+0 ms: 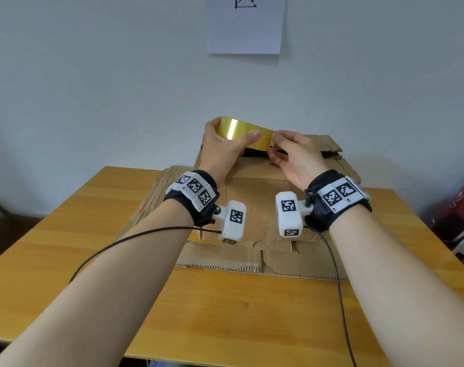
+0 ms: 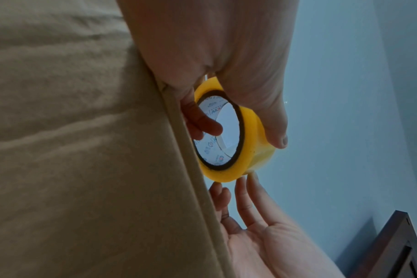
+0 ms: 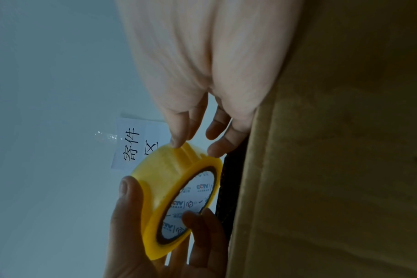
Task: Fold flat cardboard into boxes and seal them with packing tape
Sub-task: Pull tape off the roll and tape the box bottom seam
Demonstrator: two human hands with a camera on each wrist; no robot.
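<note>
The brown corrugated cardboard box (image 1: 257, 197) stands folded up on the yellow wooden worktop (image 1: 67, 234), directly under and just nearer than both sets of fingers, with more flat cardboard spread beneath it. Its far top flaps look ragged and a dark gap shows just below the fingers, so I judge the folding largely done and the sealing not yet begun: no strip of tape can be seen laid along the top seam.

The glossy yellow roll of packing tape (image 1: 245, 133) sits between the two hands, at the box's far edge. The left hand (image 1: 223, 149) grips it, thumb across the outer face. The right hand (image 1: 294, 152) has its fingertips closed on the roll's right edge, seemingly picking for the loose end; whether an end is freed I cannot tell.

The head view alone shows the whole box, the worktop and a white paper sheet on the wall (image 1: 244, 25). The left wrist view adds that a left finger hooks inside the roll's white printed core (image 2: 217, 131). The right wrist view shows the right thumb and forefinger (image 3: 179, 135) pinching at the roll's rim, and printed characters on the sheet
</note>
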